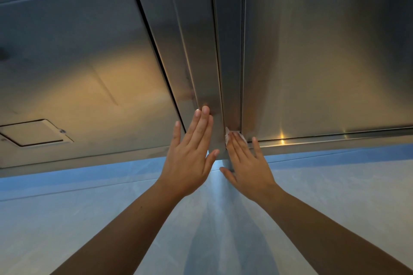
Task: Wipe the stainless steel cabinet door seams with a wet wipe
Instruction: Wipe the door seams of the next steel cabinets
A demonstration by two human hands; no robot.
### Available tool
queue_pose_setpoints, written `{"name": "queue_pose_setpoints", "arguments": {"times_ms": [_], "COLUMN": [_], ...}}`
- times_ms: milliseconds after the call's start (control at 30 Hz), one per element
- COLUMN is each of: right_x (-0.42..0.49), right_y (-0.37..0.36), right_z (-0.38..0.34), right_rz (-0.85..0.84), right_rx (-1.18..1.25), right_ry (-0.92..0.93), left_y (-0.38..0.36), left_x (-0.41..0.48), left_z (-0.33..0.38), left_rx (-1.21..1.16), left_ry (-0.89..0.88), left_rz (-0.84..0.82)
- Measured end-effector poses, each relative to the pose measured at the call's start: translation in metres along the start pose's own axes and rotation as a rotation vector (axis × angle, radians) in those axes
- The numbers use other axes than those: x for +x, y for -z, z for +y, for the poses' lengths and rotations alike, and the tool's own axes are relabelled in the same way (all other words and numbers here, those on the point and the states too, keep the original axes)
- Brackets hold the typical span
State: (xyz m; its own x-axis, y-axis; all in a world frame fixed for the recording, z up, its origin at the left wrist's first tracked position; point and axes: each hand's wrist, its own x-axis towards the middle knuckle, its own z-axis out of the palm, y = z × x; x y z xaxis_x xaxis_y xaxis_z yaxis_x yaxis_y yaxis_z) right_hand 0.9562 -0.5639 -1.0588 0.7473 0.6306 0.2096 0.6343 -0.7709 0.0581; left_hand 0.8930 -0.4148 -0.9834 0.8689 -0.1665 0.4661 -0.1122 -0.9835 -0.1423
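Note:
Two stainless steel cabinet doors hang overhead, the left door (196,51) and the right door (312,51), with a recessed vertical seam (231,73) between them. My left hand (192,154) lies flat with straight fingers on the lower edge of the left door. My right hand (248,161) presses a white wet wipe (230,135) with straight fingers into the bottom of the seam. Only a small corner of the wipe shows above the fingertips.
A steel panel (78,62) stretches to the left, with a small square hatch (33,133) near its lower edge. The doors' bottom rail (335,140) runs off to the right. Below it lies a pale wall surface (89,207).

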Motion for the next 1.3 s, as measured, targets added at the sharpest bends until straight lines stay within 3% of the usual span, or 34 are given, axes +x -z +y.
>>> {"name": "queue_pose_setpoints", "arguments": {"times_ms": [333,500,733,1300], "right_x": [0.012,0.022,0.045,0.095], "right_y": [0.037,0.068,0.122,0.255], "right_z": [0.003,0.002,0.012,0.026], "right_rz": [0.123,0.361,0.549,0.885], "right_rx": [-0.073,-0.008,-0.052,-0.133], "right_ry": [-0.023,-0.007,0.029,0.047], "left_y": [0.018,0.033,0.066,0.166], "left_x": [0.028,0.044,0.065,0.142], "left_z": [0.001,0.003,-0.006,-0.060], "left_rx": [0.044,0.084,0.045,0.110], "left_ry": [0.036,0.038,0.089,-0.087], "left_rz": [0.154,0.257,0.345,0.515]}}
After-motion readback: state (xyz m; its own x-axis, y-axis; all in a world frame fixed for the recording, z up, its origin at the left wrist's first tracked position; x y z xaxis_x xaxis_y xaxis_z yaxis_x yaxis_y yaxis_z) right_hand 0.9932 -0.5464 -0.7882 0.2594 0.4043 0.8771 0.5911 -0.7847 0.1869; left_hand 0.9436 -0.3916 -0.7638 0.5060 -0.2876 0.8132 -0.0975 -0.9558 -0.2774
